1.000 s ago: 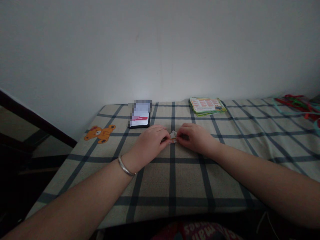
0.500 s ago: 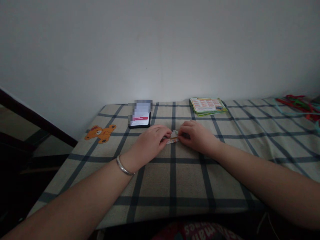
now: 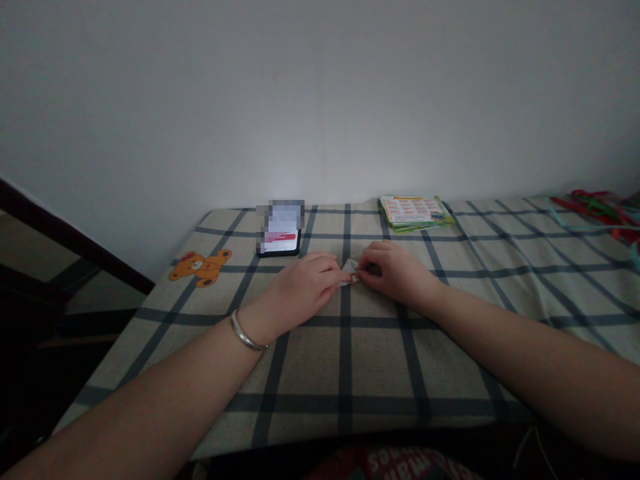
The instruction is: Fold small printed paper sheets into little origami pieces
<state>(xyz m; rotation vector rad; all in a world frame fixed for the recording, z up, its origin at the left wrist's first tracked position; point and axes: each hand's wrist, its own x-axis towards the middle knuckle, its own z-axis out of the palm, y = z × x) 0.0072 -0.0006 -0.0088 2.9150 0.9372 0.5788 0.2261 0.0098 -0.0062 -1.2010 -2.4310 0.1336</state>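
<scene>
Between my hands, low over the checked tablecloth, is a small piece of printed paper [image 3: 350, 267], pale with a folded look. My left hand [image 3: 311, 283], with a silver bangle at the wrist, has its fingertips closed together at the paper's left edge. On the other side my right hand [image 3: 393, 273] pinches the paper between thumb and index finger. Most of the paper is covered by the fingers, so its full shape is hidden.
Behind my left hand a phone [image 3: 281, 233] rests with its screen lit. A stack of printed leaflets [image 3: 415, 212] lies near the wall. An orange bear cutout [image 3: 201, 267] is at the left, and red and green ribbons [image 3: 597, 207] lie at far right.
My left fingers have moved slightly right, closer to my right hand, and cover more of the paper. My right hand stays nearly in place.
</scene>
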